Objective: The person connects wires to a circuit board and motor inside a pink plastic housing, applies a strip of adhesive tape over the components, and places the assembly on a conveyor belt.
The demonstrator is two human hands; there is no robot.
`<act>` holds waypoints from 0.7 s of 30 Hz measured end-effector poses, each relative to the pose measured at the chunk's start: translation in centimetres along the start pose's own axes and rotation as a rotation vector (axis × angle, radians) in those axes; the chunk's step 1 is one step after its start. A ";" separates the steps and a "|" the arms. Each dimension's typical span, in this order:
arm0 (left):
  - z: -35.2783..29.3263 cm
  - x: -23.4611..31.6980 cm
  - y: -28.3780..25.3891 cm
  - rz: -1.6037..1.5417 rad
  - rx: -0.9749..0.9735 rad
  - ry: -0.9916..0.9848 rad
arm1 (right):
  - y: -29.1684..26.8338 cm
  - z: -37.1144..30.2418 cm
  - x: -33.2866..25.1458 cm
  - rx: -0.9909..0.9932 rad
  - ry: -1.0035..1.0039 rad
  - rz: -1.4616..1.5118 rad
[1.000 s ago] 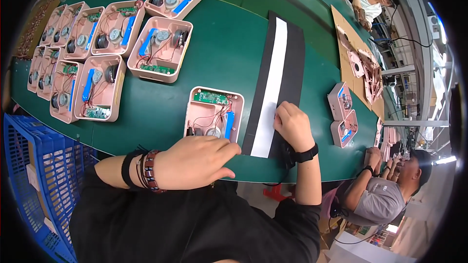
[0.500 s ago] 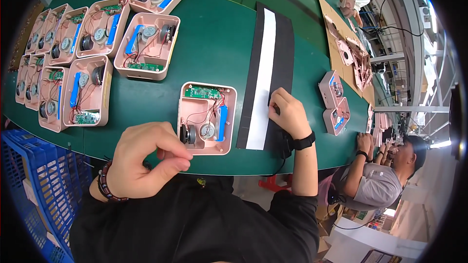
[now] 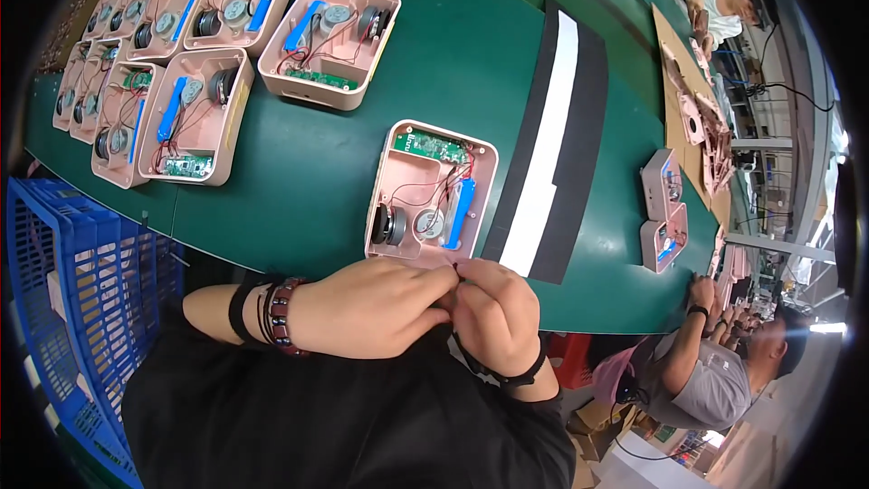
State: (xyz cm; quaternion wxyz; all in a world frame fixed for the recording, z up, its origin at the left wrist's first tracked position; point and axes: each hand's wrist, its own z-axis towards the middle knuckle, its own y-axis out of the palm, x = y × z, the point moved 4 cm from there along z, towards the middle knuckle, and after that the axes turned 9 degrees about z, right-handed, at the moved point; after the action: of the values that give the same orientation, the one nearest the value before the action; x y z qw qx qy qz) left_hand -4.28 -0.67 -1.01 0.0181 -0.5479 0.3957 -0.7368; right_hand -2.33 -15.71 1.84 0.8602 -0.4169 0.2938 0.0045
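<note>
Just in front of the near edge of an open pink speaker housing point(image 3: 380, 208), my two hands meet fingertip to fingertip. My left hand point(image 3: 376, 303), with bracelets at the wrist, is closed in a pinch. My right hand point(image 3: 496, 312) is likewise closed, its fingertips touching the left's. A tiny dark bit shows between them, too small to name. Inside the housing sit a green circuit board point(image 3: 434, 147), a blue battery point(image 3: 462, 214), a black round speaker point(image 3: 389, 224), a grey disc and thin red and black wires. A black sheet with a white strip point(image 3: 543, 145) lies right of it.
Several similar pink housings point(image 3: 195, 118) crowd the table's left; two smaller ones point(image 3: 663, 244) stand right. Pink panels point(image 3: 706, 127) lie on cardboard at far right. A blue crate point(image 3: 81, 263) stands at lower left. Co-workers point(image 3: 715, 371) are along the right.
My right hand has left the black sheet and come left and nearer to meet my left hand, which has moved right. The view has shifted, so the table's things sit farther right.
</note>
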 end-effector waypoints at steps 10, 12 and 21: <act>-0.5 0.5 -0.7 0.210 0.082 0.113 | -0.6 -0.2 2.5 -0.093 0.271 0.519; -0.2 0.9 -2.1 0.187 0.186 0.126 | -1.9 0.4 2.5 0.010 0.141 0.492; 2.7 -1.4 -6.5 0.598 0.467 -0.145 | -1.8 6.2 5.4 -0.059 -0.039 0.092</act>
State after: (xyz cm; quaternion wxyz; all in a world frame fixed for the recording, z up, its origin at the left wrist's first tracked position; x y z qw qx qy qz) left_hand 1.18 2.93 2.07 0.3843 -0.4404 0.3573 -0.7285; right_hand 5.69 -13.67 3.36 0.8520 -0.4278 0.2956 0.0610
